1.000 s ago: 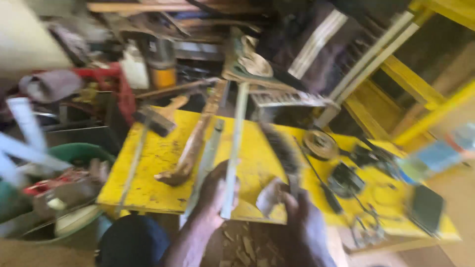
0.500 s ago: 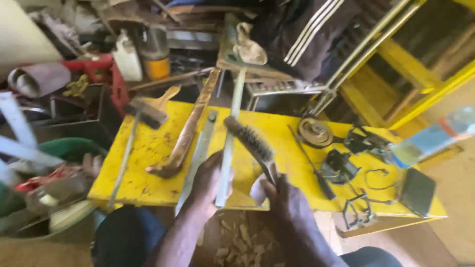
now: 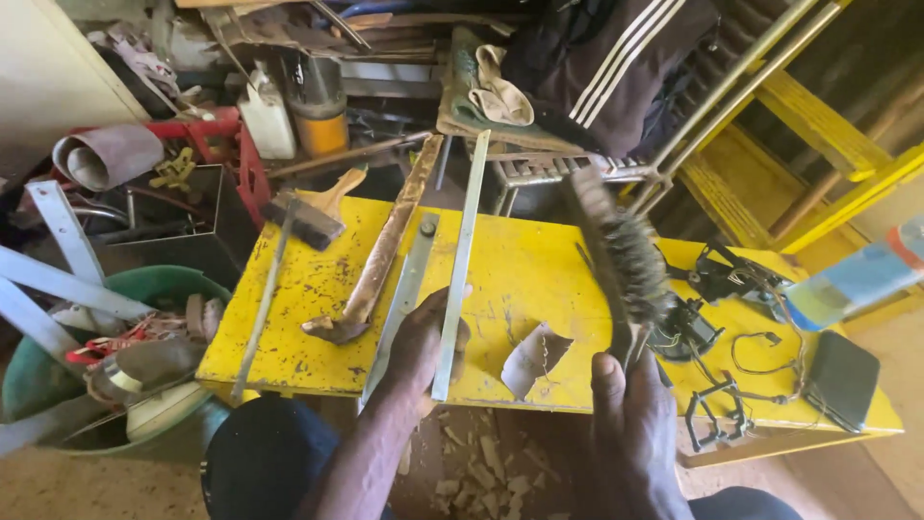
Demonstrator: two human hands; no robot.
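Head camera looks down on your two hands at the near edge of a yellow table point(image 3: 539, 260). Your left hand point(image 3: 423, 347) lies palm down over a long flat metal strip point(image 3: 462, 250), fingers curled around its near end and pressing it to the tabletop, which appears to keep it from sliding. The strip runs away from you toward the table's far edge. Just beside it on the left lies a second metal bar point(image 3: 409, 284), and beyond that a rusty blade with a curved handle point(image 3: 380, 255).

Your right hand point(image 3: 630, 424) is closed around the handle of a wire brush point(image 3: 621, 255), raised above the table with its bristles blurred, so its exact tilt is hard to tell. A scrap of sandpaper point(image 3: 534, 358) rests between your hands.

Farther left sit a wooden-handled brush point(image 3: 313, 210) and a thin rod point(image 3: 262, 299). Behind the table stand a white plastic jug point(image 3: 268, 117) and a tin with an orange band point(image 3: 318, 111). On the right lie a dark flat case point(image 3: 842, 377) and tangled black wires point(image 3: 741, 356).
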